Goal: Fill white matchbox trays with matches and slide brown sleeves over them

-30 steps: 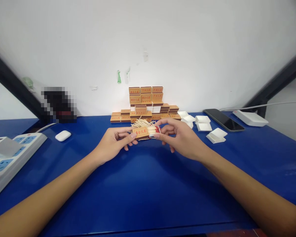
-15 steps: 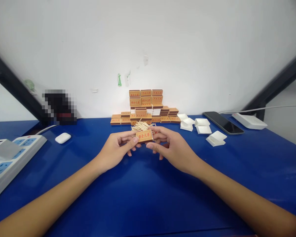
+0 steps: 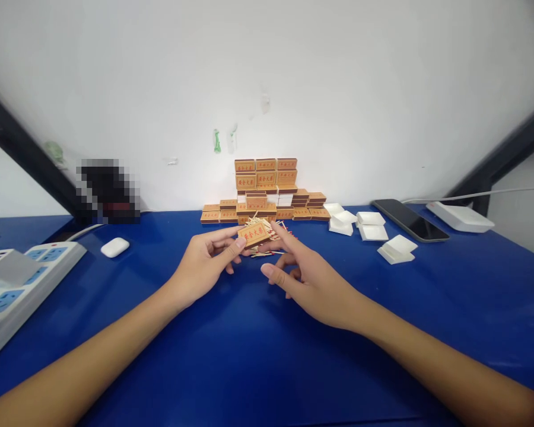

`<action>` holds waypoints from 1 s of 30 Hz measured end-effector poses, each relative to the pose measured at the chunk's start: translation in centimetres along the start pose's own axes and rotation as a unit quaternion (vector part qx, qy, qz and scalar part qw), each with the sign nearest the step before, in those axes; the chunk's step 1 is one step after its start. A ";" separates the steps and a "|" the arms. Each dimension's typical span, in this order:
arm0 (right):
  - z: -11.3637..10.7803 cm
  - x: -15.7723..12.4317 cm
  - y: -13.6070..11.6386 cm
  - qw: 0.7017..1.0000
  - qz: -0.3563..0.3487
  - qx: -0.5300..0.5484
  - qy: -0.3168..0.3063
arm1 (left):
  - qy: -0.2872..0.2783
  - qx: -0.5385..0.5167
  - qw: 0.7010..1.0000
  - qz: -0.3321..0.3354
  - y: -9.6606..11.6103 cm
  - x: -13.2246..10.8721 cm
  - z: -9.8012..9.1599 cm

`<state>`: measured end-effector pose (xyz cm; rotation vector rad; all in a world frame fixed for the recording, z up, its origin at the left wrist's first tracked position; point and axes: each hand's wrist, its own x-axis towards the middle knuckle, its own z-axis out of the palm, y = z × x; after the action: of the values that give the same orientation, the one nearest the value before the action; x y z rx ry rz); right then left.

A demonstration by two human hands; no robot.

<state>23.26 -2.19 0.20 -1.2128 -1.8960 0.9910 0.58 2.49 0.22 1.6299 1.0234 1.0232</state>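
Observation:
Between thumb and fingers, my left hand (image 3: pixel 207 261) grips a matchbox (image 3: pixel 254 235) with red lettering on its yellow-brown face. Beside it, to the right, my right hand (image 3: pixel 300 270) has its thumb and index finger spread, with nothing held between them. A loose heap of matches (image 3: pixel 258 222) with red heads lies on the table just behind the matchbox, partly hidden by it and by my fingers. Several matchboxes (image 3: pixel 266 179) are stacked against the wall behind the heap.
White paper trays (image 3: pixel 397 249) lie on the blue table (image 3: pixel 267 356) to the right, near a phone (image 3: pixel 410 220) and a white flat box (image 3: pixel 460 217). On the left are a white earbud case (image 3: pixel 114 247) and a power strip (image 3: pixel 48 279).
My right hand has come away from the matchbox and opened. The matchbox has shifted slightly left and tilted in my left hand, showing more of the matches.

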 end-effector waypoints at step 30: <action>-3.0 1.4 1.9 0.973 -0.117 -0.167 0.112 | 0.188 0.379 0.906 -0.004 -4.1 10.3 -9.9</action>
<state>26.11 0.38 0.27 -1.1927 -2.0148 0.4016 -6.17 15.73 0.20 2.0681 1.8553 1.0149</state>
